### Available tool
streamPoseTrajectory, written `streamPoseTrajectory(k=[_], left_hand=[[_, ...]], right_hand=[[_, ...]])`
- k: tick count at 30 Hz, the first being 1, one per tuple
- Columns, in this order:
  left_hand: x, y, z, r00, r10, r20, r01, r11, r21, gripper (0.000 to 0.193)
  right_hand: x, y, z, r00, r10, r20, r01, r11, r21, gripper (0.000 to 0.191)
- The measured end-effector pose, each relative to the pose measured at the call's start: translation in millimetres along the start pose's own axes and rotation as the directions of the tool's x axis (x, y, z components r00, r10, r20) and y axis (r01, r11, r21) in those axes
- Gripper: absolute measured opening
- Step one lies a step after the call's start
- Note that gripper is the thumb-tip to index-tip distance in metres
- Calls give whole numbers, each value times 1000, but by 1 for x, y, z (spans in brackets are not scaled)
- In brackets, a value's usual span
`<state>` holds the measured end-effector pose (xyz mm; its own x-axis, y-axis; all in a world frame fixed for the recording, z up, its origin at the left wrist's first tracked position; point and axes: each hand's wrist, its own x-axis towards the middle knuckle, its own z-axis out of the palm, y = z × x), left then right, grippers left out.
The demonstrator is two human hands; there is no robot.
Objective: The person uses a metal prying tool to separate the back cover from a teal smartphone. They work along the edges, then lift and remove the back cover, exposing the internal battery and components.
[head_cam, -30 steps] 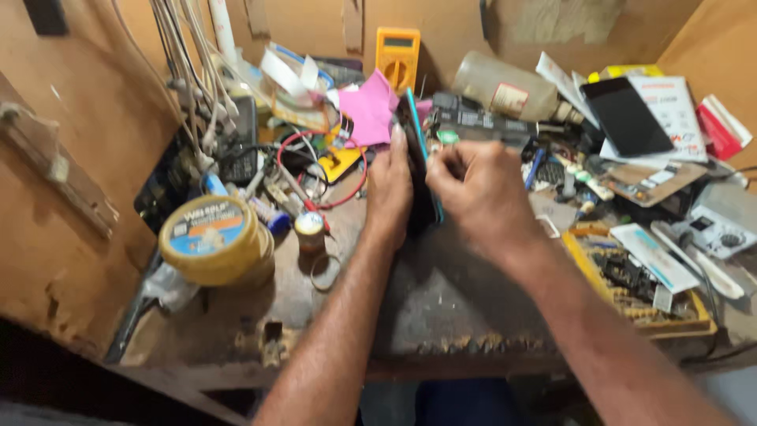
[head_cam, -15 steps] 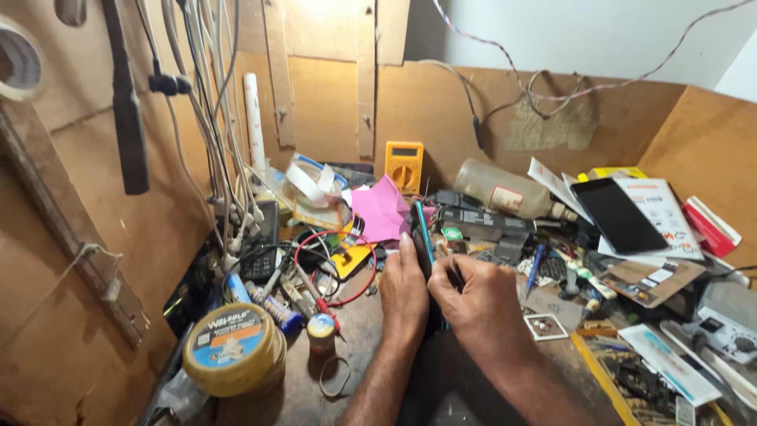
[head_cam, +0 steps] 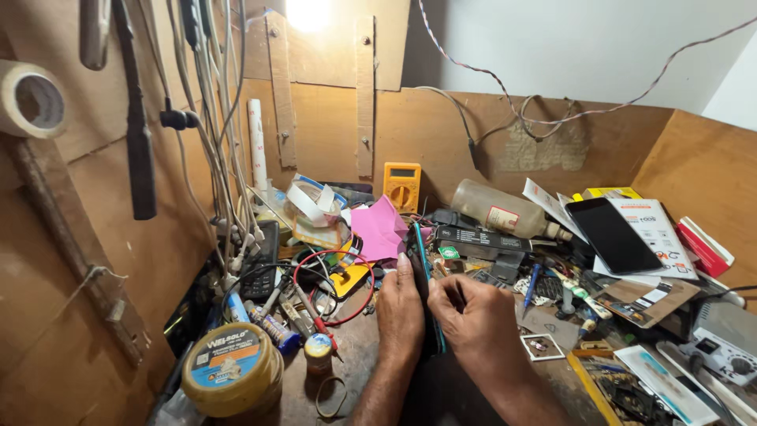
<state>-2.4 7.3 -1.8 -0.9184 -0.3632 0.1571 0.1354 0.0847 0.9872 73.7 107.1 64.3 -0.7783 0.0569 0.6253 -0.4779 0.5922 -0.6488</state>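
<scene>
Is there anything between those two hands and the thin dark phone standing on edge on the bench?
Nothing visible does. The left hand lies flat against one side of the phone and the right hand presses against the other, so both already touch it. The surrounding clutter, like the red wire, lies off to the side.

The counter and the wall boards are of rough, matt wood, the phone between the hands has a smooth, glossy teal edge, the multimeter is of matt orange plastic, the round tin looks like shiny metal, and the bottle is of cloudy plastic.
</scene>
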Motion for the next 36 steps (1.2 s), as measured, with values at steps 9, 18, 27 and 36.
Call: streamPoseTrajectory(k=[9, 18, 27, 36], left_hand=[[-1, 1, 0, 1000, 17, -3, -17, 1000, -7, 68], [0, 0, 3, 1000, 12, -15, -12, 1000, 17, 65], [-3, 5, 1, 1000, 6, -9, -6, 1000, 28, 65], [-3, 6, -2, 1000, 9, -8, -9, 1000, -12, 64]], right_hand=[[0, 2, 4, 998, 51, -44, -49, 998, 46, 21], [14, 7, 7, 999, 49, -19, -49, 999, -9, 21], [17, 6, 7, 999, 34, -20, -34, 999, 2, 22], [16, 3, 7, 1000, -10, -17, 11, 999, 40, 23]])
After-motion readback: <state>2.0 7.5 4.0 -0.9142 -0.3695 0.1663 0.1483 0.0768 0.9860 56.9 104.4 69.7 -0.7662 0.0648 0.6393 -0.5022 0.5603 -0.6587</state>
